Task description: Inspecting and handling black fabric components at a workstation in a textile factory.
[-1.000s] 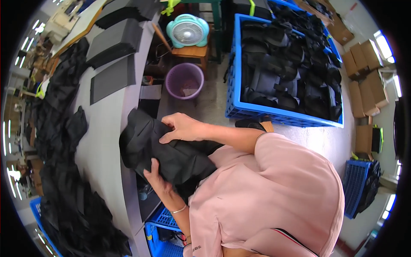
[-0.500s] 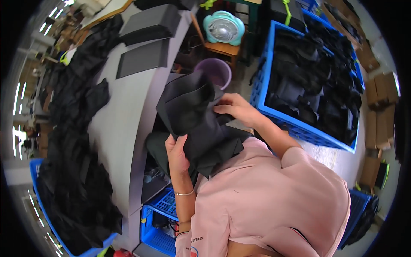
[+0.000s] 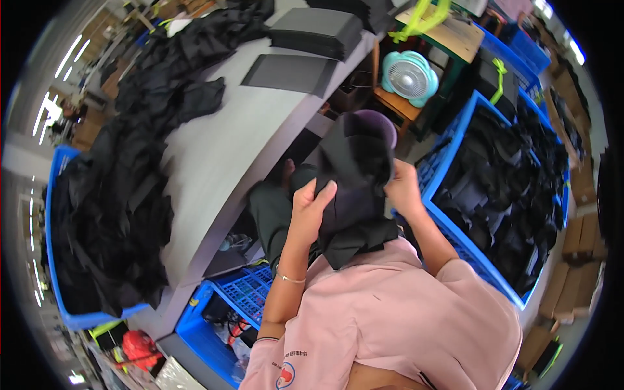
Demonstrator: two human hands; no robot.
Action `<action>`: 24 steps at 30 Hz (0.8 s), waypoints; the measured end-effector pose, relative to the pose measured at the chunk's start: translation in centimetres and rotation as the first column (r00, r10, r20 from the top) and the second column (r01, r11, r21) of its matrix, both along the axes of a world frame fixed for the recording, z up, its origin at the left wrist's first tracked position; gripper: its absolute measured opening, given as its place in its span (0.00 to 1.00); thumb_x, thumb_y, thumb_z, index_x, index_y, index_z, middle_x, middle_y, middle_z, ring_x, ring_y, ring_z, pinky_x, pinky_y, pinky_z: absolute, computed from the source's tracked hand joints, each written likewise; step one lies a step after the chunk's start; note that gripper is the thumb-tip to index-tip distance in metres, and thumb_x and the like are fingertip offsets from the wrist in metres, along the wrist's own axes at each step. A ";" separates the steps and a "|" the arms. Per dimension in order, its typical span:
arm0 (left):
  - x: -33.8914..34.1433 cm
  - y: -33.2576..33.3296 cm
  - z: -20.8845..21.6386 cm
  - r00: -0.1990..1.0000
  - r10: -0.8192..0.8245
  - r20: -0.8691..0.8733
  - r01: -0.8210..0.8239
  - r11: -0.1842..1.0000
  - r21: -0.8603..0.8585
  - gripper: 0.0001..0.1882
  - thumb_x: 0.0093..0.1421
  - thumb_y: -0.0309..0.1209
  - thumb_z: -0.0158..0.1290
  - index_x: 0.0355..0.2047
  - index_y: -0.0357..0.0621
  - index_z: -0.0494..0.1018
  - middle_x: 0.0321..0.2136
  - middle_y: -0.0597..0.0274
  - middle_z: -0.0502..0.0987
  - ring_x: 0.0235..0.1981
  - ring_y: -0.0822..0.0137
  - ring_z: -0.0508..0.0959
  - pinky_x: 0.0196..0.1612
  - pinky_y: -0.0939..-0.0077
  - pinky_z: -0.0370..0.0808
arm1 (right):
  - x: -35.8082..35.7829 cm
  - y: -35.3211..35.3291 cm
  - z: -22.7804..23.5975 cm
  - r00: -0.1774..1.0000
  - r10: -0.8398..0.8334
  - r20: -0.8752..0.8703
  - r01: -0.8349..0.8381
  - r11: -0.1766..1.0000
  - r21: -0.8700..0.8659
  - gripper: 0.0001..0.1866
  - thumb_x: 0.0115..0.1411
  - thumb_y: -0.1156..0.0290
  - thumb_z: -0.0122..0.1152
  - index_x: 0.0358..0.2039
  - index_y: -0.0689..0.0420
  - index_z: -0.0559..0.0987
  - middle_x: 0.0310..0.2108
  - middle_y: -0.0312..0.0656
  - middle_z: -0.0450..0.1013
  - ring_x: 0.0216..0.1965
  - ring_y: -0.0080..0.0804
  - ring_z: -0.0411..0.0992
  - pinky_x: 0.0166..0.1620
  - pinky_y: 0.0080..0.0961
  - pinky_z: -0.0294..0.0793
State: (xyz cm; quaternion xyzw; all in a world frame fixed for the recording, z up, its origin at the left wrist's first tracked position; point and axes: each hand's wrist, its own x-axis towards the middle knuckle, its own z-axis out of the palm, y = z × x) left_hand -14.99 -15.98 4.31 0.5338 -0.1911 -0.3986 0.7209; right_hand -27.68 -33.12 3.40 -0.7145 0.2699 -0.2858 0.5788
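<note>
A black fabric piece (image 3: pixel 354 179) hangs in front of my chest, held up by both hands. My left hand (image 3: pixel 308 211) grips its left edge with the fingers spread over the cloth, a thin bracelet on the wrist. My right hand (image 3: pixel 404 188) pinches the right edge of the same piece. The lower part of the fabric drapes against my pink shirt (image 3: pixel 396 318). Beyond it stretches a long grey table (image 3: pixel 227 143).
Heaps of black fabric (image 3: pixel 110 201) cover the table's left side, with flat grey sheets (image 3: pixel 289 71) at its far end. A blue crate (image 3: pixel 513 175) full of black pieces stands at right. A teal fan (image 3: pixel 408 77), a purple bucket (image 3: pixel 383 120) and a blue crate (image 3: pixel 234 305) under the table are nearby.
I have lifted the black piece higher and turned it between my hands. My view has swung so the table now lies further left and the purple bucket sits behind the cloth.
</note>
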 end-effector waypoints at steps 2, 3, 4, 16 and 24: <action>0.3 -0.8 -0.5 0.993 0.039 -0.109 -0.057 0.984 -0.167 0.20 0.71 0.34 0.52 0.59 0.40 0.73 0.44 0.68 0.80 0.41 0.79 0.77 0.45 0.82 0.74 | -1.2 -1.9 -0.3 0.998 0.024 0.055 -0.027 0.999 0.042 0.16 0.52 0.86 0.63 0.43 0.65 0.81 0.36 0.34 0.80 0.38 0.19 0.74 0.44 0.21 0.74; 0.6 -0.6 -0.9 0.994 0.087 -0.059 -0.085 0.996 0.034 0.21 0.70 0.35 0.51 0.60 0.39 0.71 0.50 0.60 0.80 0.48 0.69 0.80 0.49 0.74 0.78 | -2.0 -3.1 -0.4 0.999 -0.031 0.023 0.030 0.999 0.041 0.16 0.53 0.85 0.63 0.44 0.65 0.81 0.38 0.35 0.80 0.39 0.20 0.74 0.45 0.21 0.74; 0.6 -0.5 -1.4 0.991 0.114 -0.065 -0.112 0.993 0.035 0.23 0.70 0.37 0.51 0.61 0.40 0.70 0.54 0.54 0.78 0.49 0.64 0.81 0.49 0.71 0.79 | -3.1 -4.5 -0.5 0.996 -0.081 0.033 0.081 0.997 0.002 0.16 0.53 0.85 0.64 0.44 0.65 0.81 0.39 0.36 0.80 0.40 0.20 0.74 0.46 0.21 0.74; 4.5 7.8 -8.5 0.896 0.415 -0.157 -0.386 0.903 0.188 0.20 0.69 0.37 0.53 0.57 0.40 0.73 0.52 0.55 0.79 0.47 0.65 0.81 0.46 0.72 0.80 | -40.5 -24.4 0.5 0.773 -0.493 -0.400 0.447 0.870 -0.210 0.24 0.62 0.66 0.64 0.55 0.67 0.77 0.50 0.46 0.78 0.49 0.34 0.73 0.57 0.30 0.69; 5.3 9.1 -11.9 0.826 0.482 -0.292 -0.480 0.873 0.084 0.19 0.69 0.36 0.53 0.54 0.37 0.72 0.47 0.53 0.79 0.44 0.64 0.82 0.41 0.70 0.83 | -24.7 -26.1 -5.3 0.675 -0.713 -0.188 -0.105 0.160 -0.982 0.21 0.59 0.56 0.65 0.41 0.64 0.80 0.37 0.55 0.79 0.36 0.57 0.77 0.43 0.44 0.78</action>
